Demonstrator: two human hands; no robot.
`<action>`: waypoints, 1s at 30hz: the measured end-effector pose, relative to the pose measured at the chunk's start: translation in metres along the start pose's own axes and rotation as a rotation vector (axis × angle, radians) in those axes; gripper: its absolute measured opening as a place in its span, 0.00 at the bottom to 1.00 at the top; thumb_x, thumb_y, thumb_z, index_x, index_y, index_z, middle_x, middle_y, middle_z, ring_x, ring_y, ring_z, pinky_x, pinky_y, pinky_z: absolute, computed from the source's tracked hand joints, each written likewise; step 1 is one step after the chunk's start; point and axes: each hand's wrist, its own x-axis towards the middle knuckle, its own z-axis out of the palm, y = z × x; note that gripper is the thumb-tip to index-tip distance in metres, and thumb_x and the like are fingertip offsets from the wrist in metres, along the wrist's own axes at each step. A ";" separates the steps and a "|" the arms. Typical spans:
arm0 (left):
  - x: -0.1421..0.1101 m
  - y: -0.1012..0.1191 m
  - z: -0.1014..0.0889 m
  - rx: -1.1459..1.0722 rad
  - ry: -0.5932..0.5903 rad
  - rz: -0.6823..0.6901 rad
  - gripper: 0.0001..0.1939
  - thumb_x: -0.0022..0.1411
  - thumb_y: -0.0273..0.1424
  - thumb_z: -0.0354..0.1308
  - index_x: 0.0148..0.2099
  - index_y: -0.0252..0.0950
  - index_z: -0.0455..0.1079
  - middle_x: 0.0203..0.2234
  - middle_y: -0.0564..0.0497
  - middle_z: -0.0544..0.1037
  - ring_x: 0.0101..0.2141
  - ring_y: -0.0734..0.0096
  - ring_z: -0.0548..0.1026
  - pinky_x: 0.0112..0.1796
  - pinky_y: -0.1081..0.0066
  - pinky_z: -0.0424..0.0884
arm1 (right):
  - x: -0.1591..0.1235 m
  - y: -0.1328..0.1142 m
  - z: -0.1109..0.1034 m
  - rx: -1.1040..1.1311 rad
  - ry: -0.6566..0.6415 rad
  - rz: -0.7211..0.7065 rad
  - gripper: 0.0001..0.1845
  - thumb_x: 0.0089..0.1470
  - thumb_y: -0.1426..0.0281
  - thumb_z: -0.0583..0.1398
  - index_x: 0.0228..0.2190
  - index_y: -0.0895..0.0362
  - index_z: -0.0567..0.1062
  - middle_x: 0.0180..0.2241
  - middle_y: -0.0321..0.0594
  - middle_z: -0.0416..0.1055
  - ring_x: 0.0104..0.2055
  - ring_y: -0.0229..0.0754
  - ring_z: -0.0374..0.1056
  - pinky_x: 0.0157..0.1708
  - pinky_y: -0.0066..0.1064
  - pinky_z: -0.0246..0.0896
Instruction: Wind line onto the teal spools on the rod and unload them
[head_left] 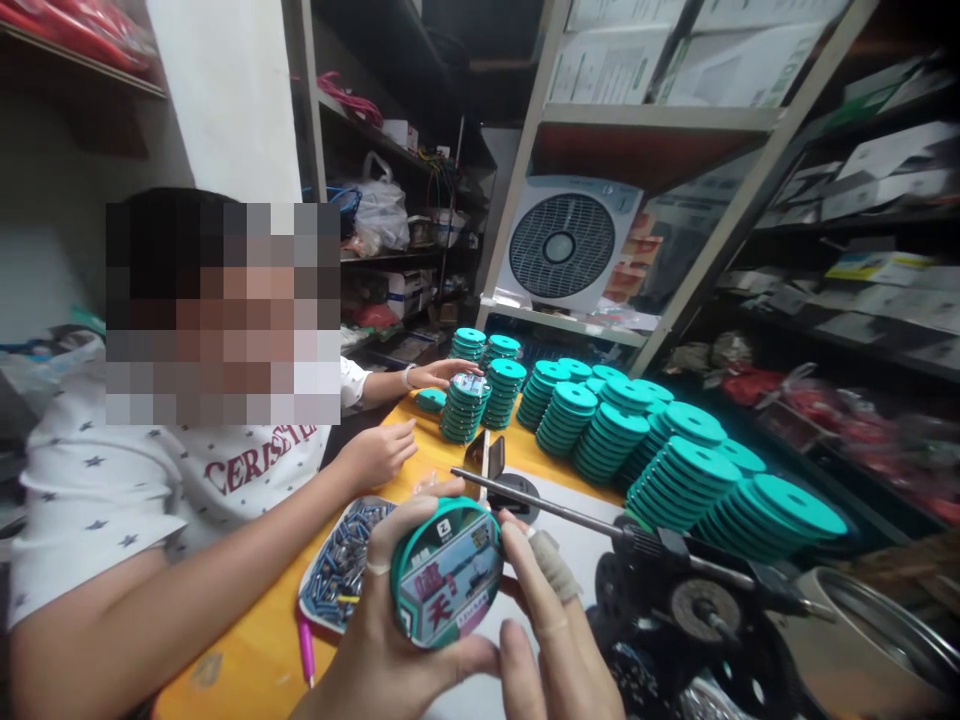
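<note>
A round green spool [448,578] with a printed label faces me at the near middle of the table. My left hand [390,620] wraps its left side, the thumb along the bottom edge. On the right side my right hand [551,610] grips the spool's rim with its fingers; a pale wrap covers part of one finger. A black winding machine [705,610] stands just right of my hands, its metal rod [540,492] reaching left behind the spool. To the left of my left hand lies a tray of small metal parts [341,560].
Across the table at left sits a co-worker, one hand [450,372] on a stack of labelled spools [463,410], the other [382,455] on the table [247,660]. Stacks of green spools [630,430] line the back. A pink pen [306,645] lies near the tray; a metal pot [885,640] stands right.
</note>
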 end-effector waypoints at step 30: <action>0.000 0.003 -0.043 -0.296 -0.269 -0.468 0.46 0.45 0.21 0.70 0.61 0.46 0.50 0.55 0.42 0.68 0.54 0.55 0.69 0.52 0.62 0.67 | 0.005 0.008 0.010 0.446 -0.237 0.422 0.22 0.54 0.67 0.61 0.50 0.51 0.64 0.49 0.47 0.69 0.44 0.44 0.71 0.42 0.35 0.71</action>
